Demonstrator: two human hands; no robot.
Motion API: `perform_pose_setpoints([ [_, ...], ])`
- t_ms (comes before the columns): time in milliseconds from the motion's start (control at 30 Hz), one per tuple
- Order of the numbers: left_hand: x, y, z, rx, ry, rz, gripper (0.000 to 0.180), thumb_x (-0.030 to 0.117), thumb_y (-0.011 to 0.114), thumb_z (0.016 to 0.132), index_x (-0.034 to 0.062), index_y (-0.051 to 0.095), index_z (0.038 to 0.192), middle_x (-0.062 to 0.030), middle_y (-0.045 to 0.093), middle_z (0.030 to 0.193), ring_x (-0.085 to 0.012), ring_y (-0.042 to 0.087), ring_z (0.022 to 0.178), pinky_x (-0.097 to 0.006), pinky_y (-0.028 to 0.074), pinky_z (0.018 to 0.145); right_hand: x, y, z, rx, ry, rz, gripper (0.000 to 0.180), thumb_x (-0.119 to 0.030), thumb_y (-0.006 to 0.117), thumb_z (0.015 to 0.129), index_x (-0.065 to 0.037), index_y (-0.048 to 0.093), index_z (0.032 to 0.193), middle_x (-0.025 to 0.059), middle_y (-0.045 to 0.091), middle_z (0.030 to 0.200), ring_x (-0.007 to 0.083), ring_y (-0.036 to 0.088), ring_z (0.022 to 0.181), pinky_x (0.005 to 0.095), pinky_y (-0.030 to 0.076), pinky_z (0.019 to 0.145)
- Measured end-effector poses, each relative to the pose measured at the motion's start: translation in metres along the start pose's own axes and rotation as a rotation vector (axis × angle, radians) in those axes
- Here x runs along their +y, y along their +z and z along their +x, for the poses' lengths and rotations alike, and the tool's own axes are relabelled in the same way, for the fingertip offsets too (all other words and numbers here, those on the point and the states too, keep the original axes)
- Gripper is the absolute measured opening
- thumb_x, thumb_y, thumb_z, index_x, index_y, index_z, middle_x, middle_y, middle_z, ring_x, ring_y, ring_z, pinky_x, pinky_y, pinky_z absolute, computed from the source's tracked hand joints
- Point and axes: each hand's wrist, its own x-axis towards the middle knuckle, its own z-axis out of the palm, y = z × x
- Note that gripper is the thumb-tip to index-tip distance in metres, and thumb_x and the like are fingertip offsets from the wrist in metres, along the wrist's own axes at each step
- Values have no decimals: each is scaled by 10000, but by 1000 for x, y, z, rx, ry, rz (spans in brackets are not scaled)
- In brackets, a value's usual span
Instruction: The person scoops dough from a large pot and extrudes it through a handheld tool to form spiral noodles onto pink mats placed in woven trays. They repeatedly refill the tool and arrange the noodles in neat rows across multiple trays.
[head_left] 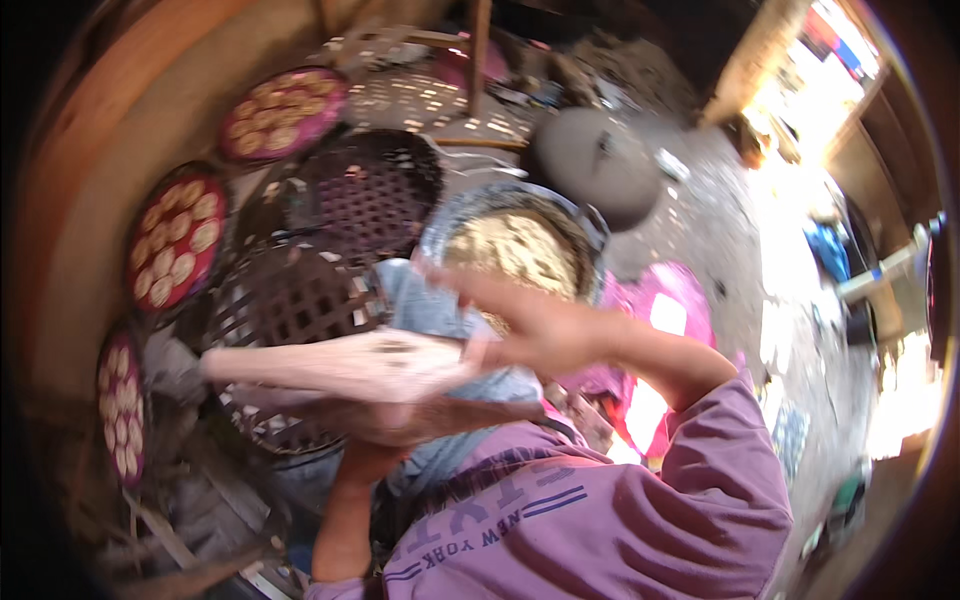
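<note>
A pale wooden paddle (pixel 390 362), its handle pointing left, lies across my lap above my jeans. My left hand (pixel 385 425) grips it from underneath, partly hidden by the board. My right hand (pixel 545 320) hovers at the paddle's right end, smeared by motion, with fingers stretched out and the thumb apart near the board. I cannot make out anything in it. Just beyond is a grey-blue basin (pixel 432 232) holding a yellowish, doughy mass (pixel 515 250).
Dark woven baskets (pixel 365 195) stand ahead and left. Round red-pink trays (pixel 180 240) of pale flat rounds line the left wall. A grey rounded vessel (pixel 595 165) sits beyond the basin. Pink plastic (pixel 680 300) lies right of it. A wooden post (pixel 480 55) rises at the back.
</note>
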Motion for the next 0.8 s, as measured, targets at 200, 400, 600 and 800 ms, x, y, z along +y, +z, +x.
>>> perform_pose_setpoints([
  [200, 1, -49, -33, 301, 174, -609, 300, 189, 544, 915, 102, 438, 648, -26, 397, 598, -136, 394, 551, -262, 326, 510, 160, -53, -183, 815, 869, 0, 307, -313, 695, 869, -13, 644, 911, 105, 629, 825, 210, 636, 844, 342, 486, 753],
  [400, 7, -82, -63, 539, 327, -771, 218, 172, 476, 984, 102, 448, 780, 43, 334, 599, -66, 345, 518, -247, 347, 563, 294, 126, -329, 864, 1753, 677, 396, -255, 617, 896, -68, 431, 1190, 184, 454, 1209, 344, 467, 1106, 466, 409, 894],
  [600, 7, -86, -76, 691, 325, -709, 176, 178, 470, 993, 70, 503, 858, 43, 337, 617, -62, 345, 517, -244, 355, 595, 313, 204, -338, 1528, 1647, 1485, 499, -322, 602, 924, -97, 412, 1327, 112, 477, 1267, 271, 550, 1051, 479, 446, 848],
  [800, 14, -85, -77, 619, 390, -699, 223, 185, 463, 1003, 97, 470, 799, 41, 333, 622, -64, 339, 531, -251, 345, 606, 286, 167, -318, 1258, 1594, 1382, 141, -266, 639, 885, -146, 572, 916, -12, 553, 706, 131, 510, 568, 359, 398, 550],
])
